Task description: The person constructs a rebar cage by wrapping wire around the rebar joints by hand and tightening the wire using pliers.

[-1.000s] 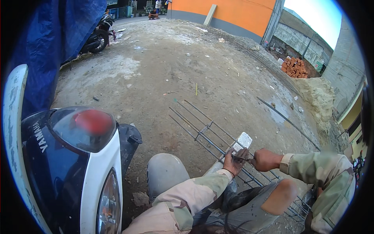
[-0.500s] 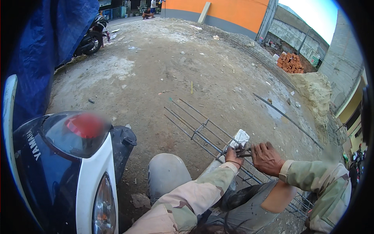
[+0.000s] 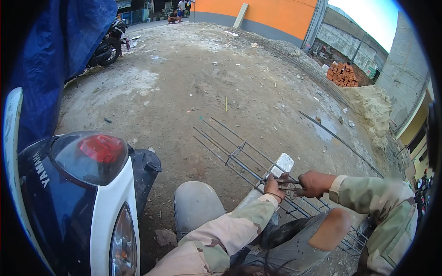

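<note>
A long steel rebar cage (image 3: 234,159) runs from the middle ground back toward my legs, with square stirrups round its lengthwise bars. My left hand (image 3: 275,186) is closed on the cage at one stirrup. In my right hand (image 3: 315,184), closed into a fist, are the handles of dark metal pincers (image 3: 290,183). Their jaws reach the bars beside my left fingers, which partly hide them. Beneath the cage lies a long pale block (image 3: 283,164) with a whitish end. Any tie wire at the joint is too small to make out.
A parked motorbike (image 3: 99,184) stands close at my left, by a blue tarp (image 3: 69,55). A loose steel bar (image 3: 338,141) lies on the dirt ground at the right. Farther off are a sand heap (image 3: 368,103), stacked red bricks (image 3: 341,75) and two people near an orange wall (image 3: 271,16).
My right hand has turned over on the pincers, from its back showing to a fist, and dropped slightly. The pincers have tilted with it. My left hand stays at the same joint.
</note>
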A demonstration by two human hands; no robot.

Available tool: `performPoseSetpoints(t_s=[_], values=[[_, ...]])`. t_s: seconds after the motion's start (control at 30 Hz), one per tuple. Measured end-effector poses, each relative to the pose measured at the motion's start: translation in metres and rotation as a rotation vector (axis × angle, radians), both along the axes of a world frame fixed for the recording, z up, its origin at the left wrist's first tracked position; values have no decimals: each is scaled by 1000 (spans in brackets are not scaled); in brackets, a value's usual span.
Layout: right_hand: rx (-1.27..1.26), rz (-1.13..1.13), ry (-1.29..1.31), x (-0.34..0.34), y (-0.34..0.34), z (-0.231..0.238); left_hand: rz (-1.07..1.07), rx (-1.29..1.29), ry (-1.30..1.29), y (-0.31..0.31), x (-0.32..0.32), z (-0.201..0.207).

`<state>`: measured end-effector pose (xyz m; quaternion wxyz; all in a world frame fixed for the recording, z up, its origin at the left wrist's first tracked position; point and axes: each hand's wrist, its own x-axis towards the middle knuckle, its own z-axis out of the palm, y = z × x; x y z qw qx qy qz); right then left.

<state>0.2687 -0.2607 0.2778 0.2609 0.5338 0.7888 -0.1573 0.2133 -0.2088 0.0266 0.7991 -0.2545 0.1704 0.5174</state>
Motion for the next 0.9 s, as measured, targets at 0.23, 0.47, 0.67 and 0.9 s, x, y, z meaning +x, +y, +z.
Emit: performPoseSetpoints(t_s=[0.23, 0.47, 0.67, 0.9], values=[[-230, -591, 301, 19, 12, -25, -50, -62, 53, -4, -9, 13], [-462, -1044, 773, 41, -39, -47, -38, 370, 364, -53, -15, 48], [-45, -845, 826, 62, -59, -35, 8, 687, 468, -61, -19, 98], [449, -485, 389, 90, -58, -40, -207, 756, 953, -77, -15, 105]])
